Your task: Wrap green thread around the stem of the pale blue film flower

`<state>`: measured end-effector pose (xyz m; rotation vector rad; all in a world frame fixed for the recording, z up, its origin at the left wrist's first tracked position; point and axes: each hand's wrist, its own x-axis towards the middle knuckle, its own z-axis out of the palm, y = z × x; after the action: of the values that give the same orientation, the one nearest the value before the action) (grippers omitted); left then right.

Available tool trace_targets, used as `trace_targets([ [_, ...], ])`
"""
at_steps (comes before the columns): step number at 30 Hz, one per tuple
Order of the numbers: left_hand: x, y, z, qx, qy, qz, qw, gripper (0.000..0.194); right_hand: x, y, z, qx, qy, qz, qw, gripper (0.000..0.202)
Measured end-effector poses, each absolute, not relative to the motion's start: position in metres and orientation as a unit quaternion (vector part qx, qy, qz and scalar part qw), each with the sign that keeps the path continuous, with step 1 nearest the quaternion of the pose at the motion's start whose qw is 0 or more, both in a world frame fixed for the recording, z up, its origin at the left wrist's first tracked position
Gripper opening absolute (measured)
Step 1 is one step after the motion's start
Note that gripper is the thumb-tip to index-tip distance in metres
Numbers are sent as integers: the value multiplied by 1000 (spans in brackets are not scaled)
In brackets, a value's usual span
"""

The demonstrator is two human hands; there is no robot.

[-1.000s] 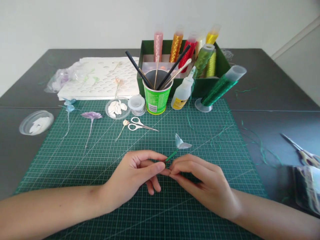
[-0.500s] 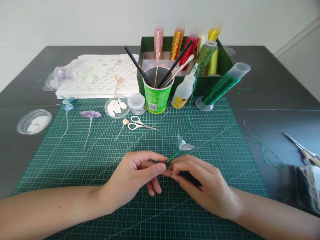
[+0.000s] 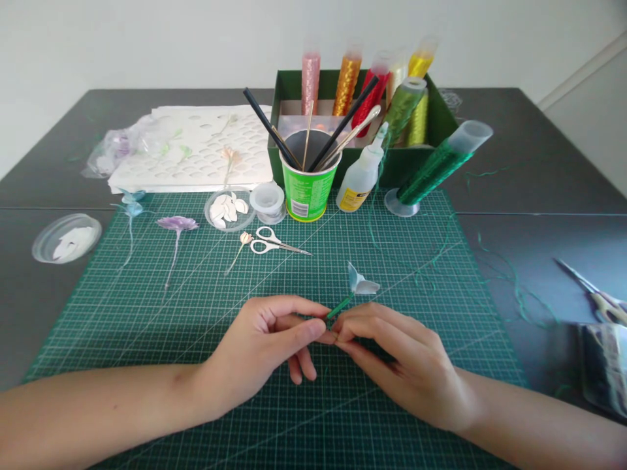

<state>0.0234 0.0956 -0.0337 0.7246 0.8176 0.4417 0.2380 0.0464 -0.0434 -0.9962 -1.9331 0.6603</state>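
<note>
A handmade flower (image 3: 362,285) with pale blue petals tilts up to the right above the mat. Its green stem (image 3: 339,305), which looks wrapped in thread, runs down to the fingertips of my left hand (image 3: 274,339). Thumb and forefinger of that hand are closed on the stem's lower part. Just right of the stem, my right hand (image 3: 396,356) has its thumb and fingertips pressed together, close against the left fingertips. Whatever lies in that pinch is hidden or too thin to make out. The cutting mat (image 3: 206,418) lies beneath both hands.
Small white-handled scissors (image 3: 279,242) lie beyond my hands, beside a green paper cup (image 3: 307,192) holding sticks. A glue bottle (image 3: 360,179) and a spool of green thread (image 3: 435,170) stand right. Finished flowers, like a purple one (image 3: 177,224), lie left. Loose thread (image 3: 519,281) trails right.
Hardly anything differs. Both hands keep their grip and place, and the flower stays at the same tilt; the right hand has shifted very slightly.
</note>
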Motion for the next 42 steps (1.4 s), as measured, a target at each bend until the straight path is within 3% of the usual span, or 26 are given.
trace_targets([
  [28,24,104,-32,325,392,229,830,24,241,48,-45,-375,-795,244,410,9],
  [42,24,104,-34,323,371,219,843,28,239,51,-40,-402,-762,228,453,14],
])
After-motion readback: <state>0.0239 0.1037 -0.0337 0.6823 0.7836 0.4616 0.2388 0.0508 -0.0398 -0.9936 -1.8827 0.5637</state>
